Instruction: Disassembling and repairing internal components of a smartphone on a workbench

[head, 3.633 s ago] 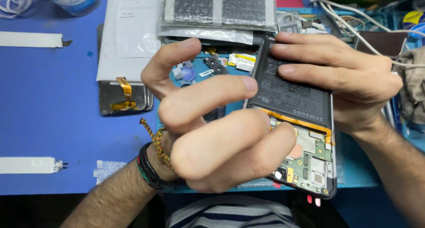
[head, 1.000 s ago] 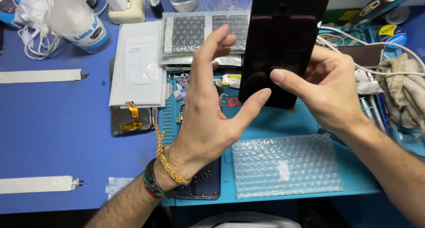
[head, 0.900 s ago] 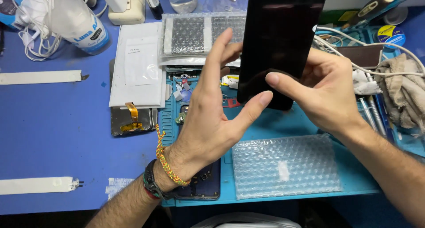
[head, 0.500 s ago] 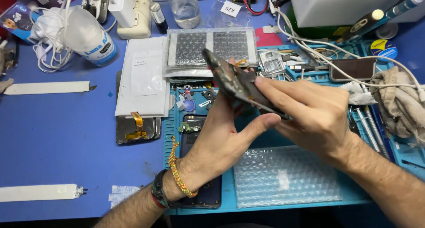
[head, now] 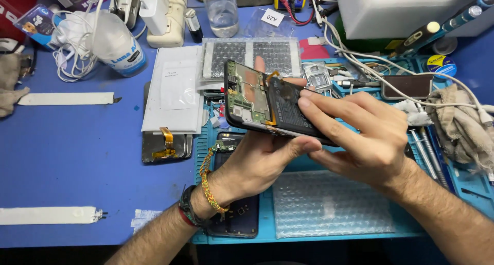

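1. Head view: the left hand [head: 257, 159] cups the opened phone [head: 267, 103] from below and the right hand [head: 360, 136] pinches its right end, above the teal mat [head: 288, 234].
2. Under the wrists lie a bubble-wrap sheet [head: 329, 206] and a dark back cover [head: 234, 218].
3. A white flat package [head: 175, 90], a bubble-wrapped pouch [head: 249, 56] and a small white tag [head: 271, 18] sit behind; white strips [head: 67, 98] lie left.

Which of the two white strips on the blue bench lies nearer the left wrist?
The lower white strip, near the bench's front edge, level with the left hand's wrist. The upper white strip lies farther back, below the tangled white cable.
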